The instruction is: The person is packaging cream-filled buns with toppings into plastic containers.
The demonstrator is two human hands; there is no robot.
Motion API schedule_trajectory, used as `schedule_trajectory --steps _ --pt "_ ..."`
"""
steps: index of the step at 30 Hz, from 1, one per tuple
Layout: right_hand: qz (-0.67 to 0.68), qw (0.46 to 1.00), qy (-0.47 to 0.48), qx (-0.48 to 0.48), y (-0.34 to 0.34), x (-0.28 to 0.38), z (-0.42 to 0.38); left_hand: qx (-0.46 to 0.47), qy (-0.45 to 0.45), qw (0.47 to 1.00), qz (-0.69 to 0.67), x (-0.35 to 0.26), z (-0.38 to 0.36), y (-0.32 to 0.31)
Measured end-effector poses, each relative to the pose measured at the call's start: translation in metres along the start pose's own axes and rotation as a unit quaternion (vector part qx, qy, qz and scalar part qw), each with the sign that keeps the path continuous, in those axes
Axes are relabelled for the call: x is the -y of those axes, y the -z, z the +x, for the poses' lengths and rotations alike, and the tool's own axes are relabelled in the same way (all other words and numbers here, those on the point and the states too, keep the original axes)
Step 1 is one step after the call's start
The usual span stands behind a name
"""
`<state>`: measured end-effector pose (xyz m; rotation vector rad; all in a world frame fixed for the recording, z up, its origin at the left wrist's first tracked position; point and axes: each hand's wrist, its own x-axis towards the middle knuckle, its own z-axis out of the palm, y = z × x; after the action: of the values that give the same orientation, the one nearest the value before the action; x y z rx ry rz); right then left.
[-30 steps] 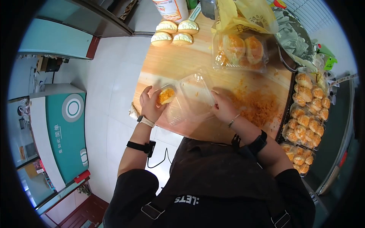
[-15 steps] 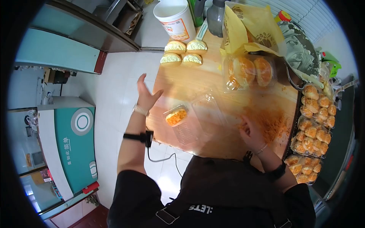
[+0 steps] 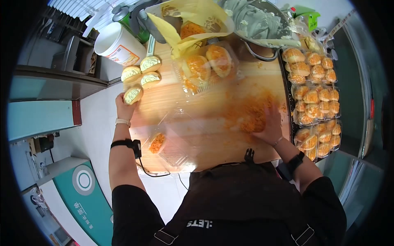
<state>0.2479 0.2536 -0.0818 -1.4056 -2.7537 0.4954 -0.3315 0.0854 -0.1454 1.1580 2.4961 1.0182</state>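
Note:
My left hand (image 3: 124, 109) grips a bun with piped cream (image 3: 133, 95) at the table's left edge. Beside it sit several more cream-covered buns (image 3: 150, 78). At the right, my right hand (image 3: 271, 126) lies with its fingers apart against a pile of orange floss (image 3: 251, 118). Nearer to me is a clear plastic clamshell box (image 3: 180, 141) with its lid laid back. One bun coated in orange floss (image 3: 156, 143) rests in the left end of this box.
A closed clear box of floss buns (image 3: 201, 69) stands beyond, by a yellow paper bag (image 3: 225, 22). A steel bowl of cream (image 3: 262, 24) is at the back. Packed boxes of buns (image 3: 312, 102) line the right side. A white bucket (image 3: 117, 45) stands back left.
My left hand has gone from empty to holding one of the cream buns. My right hand has moved onto the floss pile. The camera view has turned and shifted.

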Motion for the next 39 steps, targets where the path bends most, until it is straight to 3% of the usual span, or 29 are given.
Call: schedule_trajectory --steps 1,4,6,9,10,12,15,16,18,21,24,27,30,33,37,39 --pt "-0.013 1.0 0.007 0.01 -0.003 0.001 0.007 0.0 -0.008 1.0 0.015 -0.003 -0.01 0.005" --pt "-0.037 0.999 0.023 0.022 -0.012 0.013 0.029 -0.042 0.088 0.983 -0.155 -0.036 -0.045 0.033" --pt "-0.043 0.999 0.016 0.011 -0.007 0.022 0.033 -0.028 0.086 0.948 -0.306 -0.079 -0.07 0.055" --pt "0.016 0.982 0.139 -0.129 -0.05 -0.009 0.032 0.014 0.043 0.879 -0.474 -0.145 -0.112 0.079" --pt "0.046 0.98 0.139 -0.135 -0.047 -0.029 0.019 0.035 0.03 0.848 -0.528 -0.194 -0.138 0.076" --pt "0.129 0.965 0.162 -0.16 -0.051 -0.025 0.024 0.039 0.055 0.834 -0.548 -0.227 -0.155 0.067" --pt "0.33 0.932 -0.027 -0.145 -0.036 -0.025 0.015 0.083 0.012 0.852 -0.517 -0.269 -0.171 0.04" --pt "0.464 0.872 -0.099 -0.123 -0.03 -0.029 0.014 0.103 0.011 0.857 -0.505 -0.28 -0.176 0.028" --pt "0.692 0.679 -0.234 -0.07 -0.019 -0.038 0.015 0.144 0.018 0.829 -0.54 -0.299 -0.186 -0.004" --pt "0.918 0.337 -0.209 -0.005 -0.004 -0.05 0.009 0.208 0.086 0.713 -0.664 -0.314 -0.197 -0.065" --pt "0.935 0.309 -0.172 -0.006 0.038 -0.03 0.003 0.267 0.159 0.582 -0.752 -0.327 -0.203 -0.113" --pt "0.93 0.364 -0.058 0.002 0.074 -0.014 0.003 0.34 0.16 0.572 -0.729 -0.353 -0.201 -0.136" --pt "0.725 0.678 0.064 -0.101 0.095 0.0 0.003 0.355 0.19 0.589 -0.7 -0.377 -0.205 -0.148" --pt "0.486 0.829 0.235 -0.146 0.098 0.008 0.011 0.407 0.155 0.609 -0.663 -0.381 -0.21 -0.156" --pt "0.49 0.83 0.214 -0.154 0.09 0.002 0.01 0.413 0.143 0.665 -0.606 -0.384 -0.21 -0.158" --pt "0.532 0.808 0.156 -0.198 0.093 -0.002 0.0 0.384 0.15 0.635 -0.653 -0.4 -0.21 -0.16"
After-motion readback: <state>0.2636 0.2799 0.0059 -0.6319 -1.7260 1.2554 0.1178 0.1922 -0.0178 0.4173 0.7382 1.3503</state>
